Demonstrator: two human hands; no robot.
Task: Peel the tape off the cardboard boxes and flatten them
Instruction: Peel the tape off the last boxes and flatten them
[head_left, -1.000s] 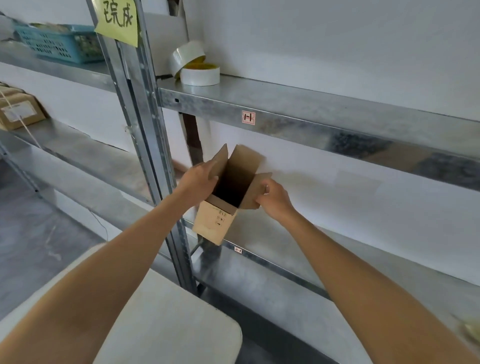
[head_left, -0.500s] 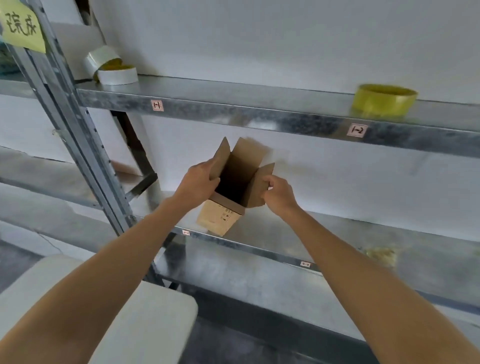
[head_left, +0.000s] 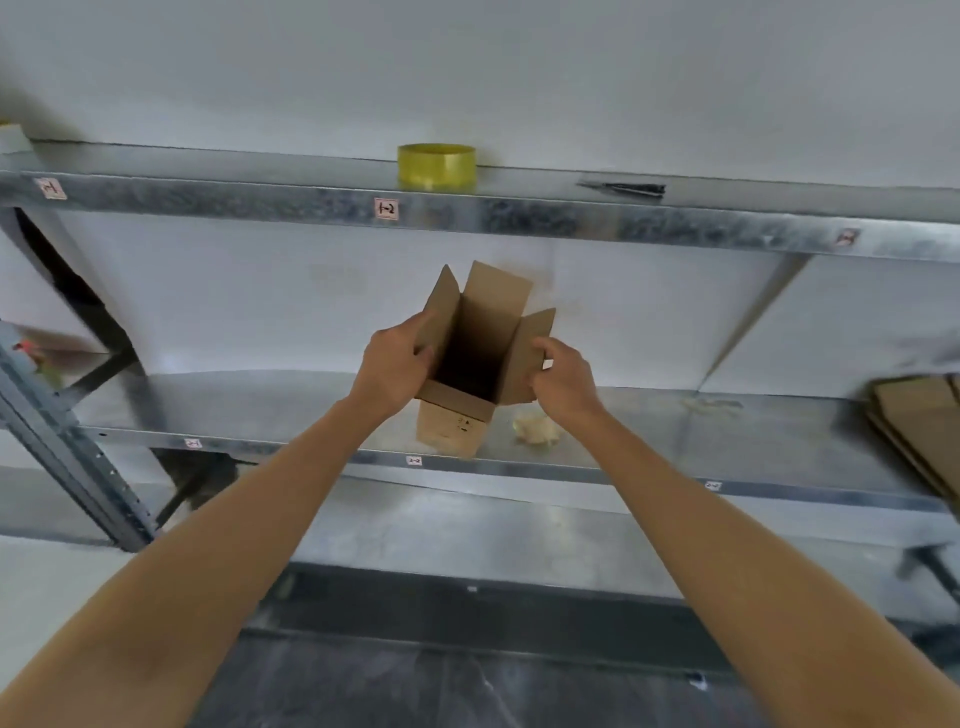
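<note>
The left hand (head_left: 395, 364) gripped the left flap of the open cardboard box (head_left: 452, 426), held upright before the middle shelf (head_left: 260, 410) — top flaps raised, interior dark. The right hand (head_left: 563, 376) grasped the right flap with curled fingers. A crumpled tape wad (head_left: 535, 430) lay on the shelf just right of the box; flattened cardboard (head_left: 919, 421) lay stacked at the far right.
</note>
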